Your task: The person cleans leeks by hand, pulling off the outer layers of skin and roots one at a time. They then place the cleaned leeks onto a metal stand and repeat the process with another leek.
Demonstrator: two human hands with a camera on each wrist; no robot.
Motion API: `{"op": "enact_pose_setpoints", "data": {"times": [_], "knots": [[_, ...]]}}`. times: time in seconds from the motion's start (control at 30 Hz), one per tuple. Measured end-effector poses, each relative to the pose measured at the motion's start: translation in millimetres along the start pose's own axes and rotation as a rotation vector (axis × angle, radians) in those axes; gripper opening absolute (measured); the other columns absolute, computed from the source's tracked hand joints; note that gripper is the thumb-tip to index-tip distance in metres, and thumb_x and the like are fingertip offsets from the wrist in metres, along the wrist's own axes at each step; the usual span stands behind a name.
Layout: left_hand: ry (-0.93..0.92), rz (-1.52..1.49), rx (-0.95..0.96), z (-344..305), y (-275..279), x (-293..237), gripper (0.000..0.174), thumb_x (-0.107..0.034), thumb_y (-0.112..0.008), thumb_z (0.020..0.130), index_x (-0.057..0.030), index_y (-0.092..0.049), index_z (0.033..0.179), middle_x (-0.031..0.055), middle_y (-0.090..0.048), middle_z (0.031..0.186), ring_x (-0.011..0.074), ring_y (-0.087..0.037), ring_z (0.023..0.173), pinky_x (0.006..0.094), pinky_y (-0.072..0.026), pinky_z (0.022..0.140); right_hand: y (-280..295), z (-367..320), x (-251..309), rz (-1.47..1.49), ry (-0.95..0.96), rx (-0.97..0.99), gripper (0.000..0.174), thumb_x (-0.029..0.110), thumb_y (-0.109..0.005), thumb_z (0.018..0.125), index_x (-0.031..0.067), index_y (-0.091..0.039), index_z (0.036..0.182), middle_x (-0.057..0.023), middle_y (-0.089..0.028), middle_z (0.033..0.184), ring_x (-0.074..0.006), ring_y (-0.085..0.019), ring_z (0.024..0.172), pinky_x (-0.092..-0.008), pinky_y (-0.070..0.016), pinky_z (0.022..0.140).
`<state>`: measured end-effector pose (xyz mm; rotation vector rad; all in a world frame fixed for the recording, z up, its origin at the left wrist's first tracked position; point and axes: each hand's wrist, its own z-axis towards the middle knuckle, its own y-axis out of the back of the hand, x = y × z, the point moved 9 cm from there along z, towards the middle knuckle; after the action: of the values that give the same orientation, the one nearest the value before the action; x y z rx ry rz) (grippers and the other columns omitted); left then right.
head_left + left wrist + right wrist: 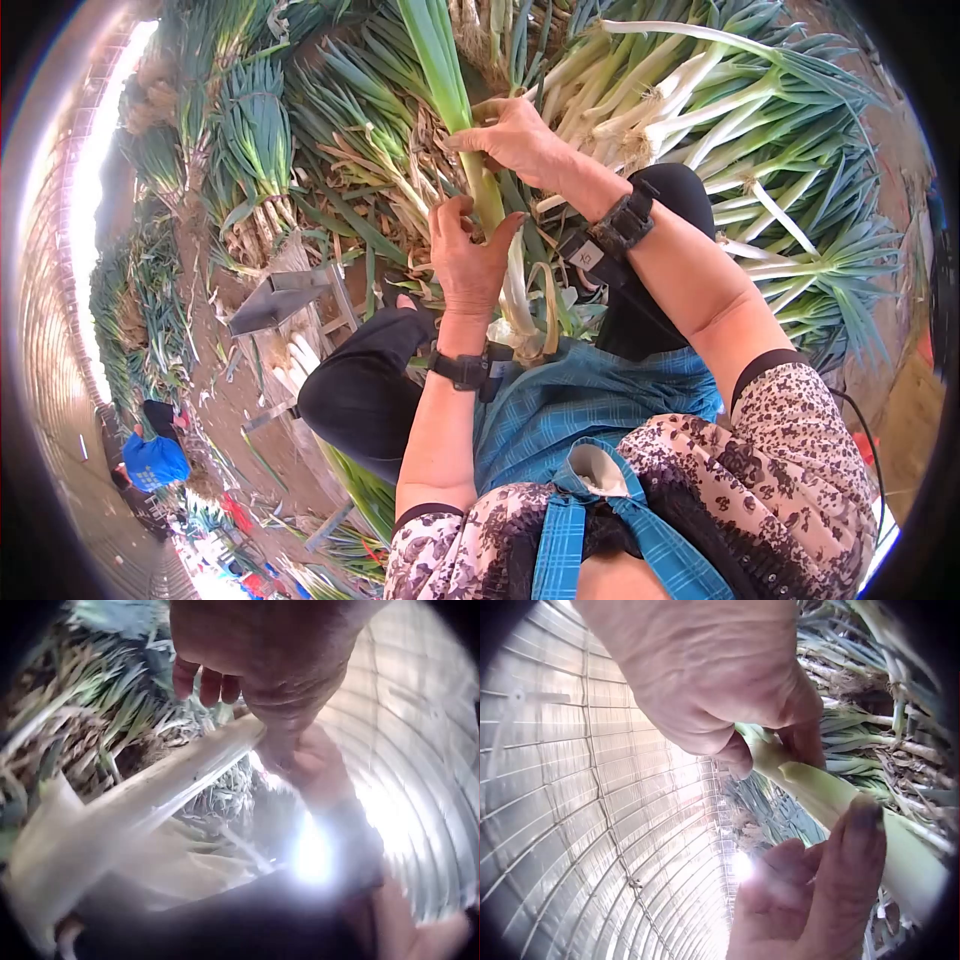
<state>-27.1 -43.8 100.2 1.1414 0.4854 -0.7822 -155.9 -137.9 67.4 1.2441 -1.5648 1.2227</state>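
Observation:
A thick green onion (487,195) slants across the front of the person, its green leaves up and its pale root end down near the lap. High on the stalk, the right hand (515,140) grips it, fingers curled round it in the right wrist view. Lower down is the left hand (465,260), its thumb (859,825) stretched out against the stalk and its fingers loosely bent beside it, with a gap between. A loose outer layer edge (795,771) shows on the stalk between the hands. By the root end, a peeled leaf strip (550,300) curls away.
On the right lies a big pile of green onions (720,110) with white stalks. Tied bundles (255,130) stand at the left, and dry brown leaves (385,160) litter the ground ahead. A metal piece (280,300) is beside the knee. Another person (155,462) is far left.

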Motion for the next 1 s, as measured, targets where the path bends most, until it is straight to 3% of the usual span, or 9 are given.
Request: {"op": "enact_pose_setpoints", "data": {"times": [0.07, 0.37, 0.43, 0.5, 0.57, 0.73, 0.83, 0.93, 1.0], "knots": [[-0.04, 0.053, -0.02, -1.5, -1.3, -1.2, 0.031, -0.014, -0.078, 0.071, -0.0015, -0.054, 0.086, 0.0083, -0.051, 0.078, 0.0226, -0.05, 0.065, 0.0339, -0.0437, 0.059, 0.6, -2.6, 0.2, -0.085, 0.016, -0.004, 0.034, 0.015, -0.082, 0.067, -0.0088, -0.066, 0.085, -0.0113, -0.064, 0.068, -0.0161, -0.061, 0.063, -0.0289, -0.0482, 0.054], [-0.278, 0.27, -0.129, -15.6, -4.9, -13.6, 0.013, -0.005, -0.065, 0.078, -0.0005, -0.054, 0.084, 0.0109, -0.052, 0.076, 0.0278, -0.052, 0.067, 0.0363, -0.0438, 0.062, 6.5, -7.1, 18.0, -0.406, 0.236, -0.263, 0.048, 0.028, -0.084, 0.063, -0.0059, -0.058, 0.084, -0.0142, -0.063, 0.075, -0.0198, -0.06, 0.069, -0.0326, -0.0491, 0.063], [-0.204, 0.178, -0.128, -15.1, -3.9, -5.2, 0.014, -0.006, -0.065, 0.079, -0.0001, -0.054, 0.085, 0.0127, -0.053, 0.079, 0.0307, -0.052, 0.072, 0.0384, -0.043, 0.066, 9.5, -9.1, 26.2, -0.426, 0.201, -0.294, 0.048, 0.028, -0.084, 0.063, -0.0059, -0.057, 0.084, -0.0152, -0.063, 0.075, -0.0213, -0.061, 0.07, -0.0334, -0.0491, 0.064], [-0.128, 0.083, -0.121, -14.2, -2.6, -1.6, 0.015, -0.007, -0.065, 0.079, 0.0002, -0.053, 0.085, 0.0145, -0.054, 0.083, 0.0336, -0.053, 0.077, 0.0405, -0.0422, 0.069, 8.5, -10.8, 25.0, -0.434, 0.127, -0.249, 0.055, 0.024, -0.081, 0.067, -0.0114, -0.052, 0.098, -0.0249, -0.064, 0.089, -0.0294, -0.065, 0.082, -0.0364, -0.0507, 0.074], [0.082, 0.031, -0.055, -6.6, -6.6, 9.4, 0.017, -0.009, -0.065, 0.079, 0.001, -0.054, 0.086, 0.014, -0.053, 0.082, 0.033, -0.052, 0.076, 0.0402, -0.042, 0.069, 5.5, -12.2, 20.3, -0.451, 0.142, -0.255, 0.055, 0.023, -0.081, 0.067, -0.0113, -0.051, 0.099, -0.0257, -0.064, 0.09, -0.0308, -0.065, 0.083, -0.037, -0.0507, 0.074], [0.027, 0.112, -0.059, -3.1, -6.6, 8.4, 0.015, -0.008, -0.064, 0.081, 0.0007, -0.053, 0.084, 0.0122, -0.052, 0.077, 0.0321, -0.052, 0.074, 0.0409, -0.0422, 0.067, -0.3, -13.3, 24.8, -0.463, 0.184, -0.218, 0.056, 0.023, -0.08, 0.067, -0.0112, -0.05, 0.1, -0.0288, -0.063, 0.093, -0.0346, -0.065, 0.088, -0.0381, -0.0507, 0.077], [-0.151, 0.054, -0.136, -12.9, 4.4, -9.6, 0.009, -0.004, -0.059, 0.083, 0.0006, -0.052, 0.083, 0.0125, -0.052, 0.075, 0.0316, -0.051, 0.069, 0.0397, -0.0417, 0.062, 1.5, -12.4, 29.3, -0.543, 0.196, -0.268, 0.054, 0.023, -0.079, 0.07, -0.0097, -0.049, 0.101, -0.0268, -0.062, 0.094, -0.0316, -0.064, 0.084, -0.0365, -0.0517, 0.072], [0.525, -0.639, 0.072, -50.7, -11.6, 56.8, 0.006, -0.003, -0.055, 0.086, 0.0006, -0.05, 0.084, 0.0109, -0.055, 0.069, 0.0257, -0.056, 0.062, 0.032, -0.0455, 0.061, 20.2, 7.2, 20.8, -0.199, 0.16, -0.314, 0.04, 0.02, -0.069, 0.082, -0.0043, -0.046, 0.103, -0.0138, -0.058, 0.085, -0.0173, -0.054, 0.062, -0.0266, -0.0493, 0.05], [-0.015, -0.09, 0.185, -76.3, -9.3, 44.7, 0.006, -0.007, -0.055, 0.088, -0.0009, -0.053, 0.088, 0.009, -0.053, 0.062, 0.0188, -0.055, 0.061, 0.0305, -0.0458, 0.062, 34.9, 10.8, 37.9, -0.055, 0.221, -0.338, 0.038, 0.02, -0.068, 0.083, -0.0035, -0.046, 0.103, -0.0127, -0.057, 0.084, -0.016, -0.051, 0.059, -0.0264, -0.0483, 0.048]]}}
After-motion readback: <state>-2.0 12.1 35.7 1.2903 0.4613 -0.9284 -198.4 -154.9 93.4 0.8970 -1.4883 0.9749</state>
